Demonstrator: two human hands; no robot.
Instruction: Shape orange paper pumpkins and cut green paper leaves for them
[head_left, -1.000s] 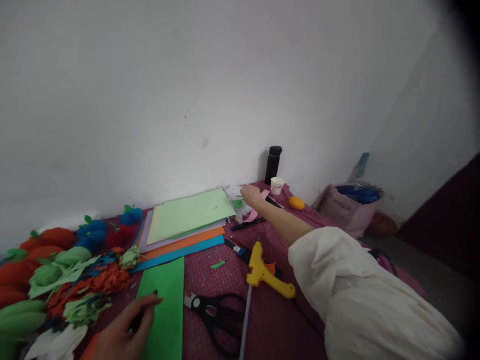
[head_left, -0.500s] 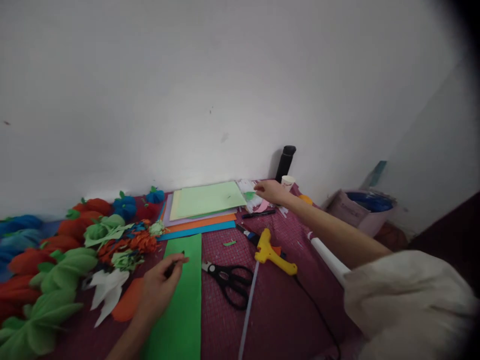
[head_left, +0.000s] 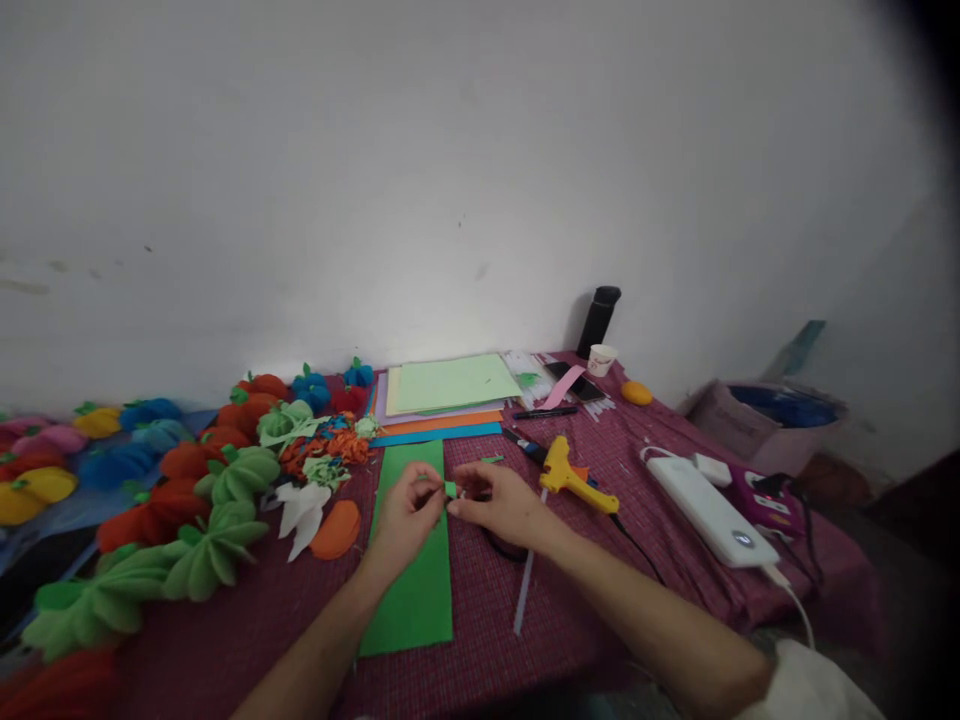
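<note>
My left hand (head_left: 411, 508) is closed in a pinch above a long green felt sheet (head_left: 412, 595). My right hand (head_left: 501, 502) faces it with fingertips nearly meeting, also pinched. Between the fingertips shows a small green felt piece (head_left: 450, 489), and both hands seem to grip it. Black-handled scissors (head_left: 504, 548) lie mostly hidden under my right hand. A yellow glue gun (head_left: 576, 478) with a long translucent glue stick (head_left: 526, 590) rests just right of that hand.
Felt pumpkins (head_left: 240, 472) in several colours crowd the left side, beside felt scraps (head_left: 330, 450) and an orange felt piece (head_left: 336, 530). Stacked sheets (head_left: 450, 385), a black bottle (head_left: 598, 322) and a paper cup (head_left: 601, 360) stand behind. A power bank (head_left: 712, 510) and purple power strip (head_left: 765, 500) lie right.
My right hand has come back from the far side of the table to meet my left hand over the green sheet. The small green piece now shows between them. The view has shifted.
</note>
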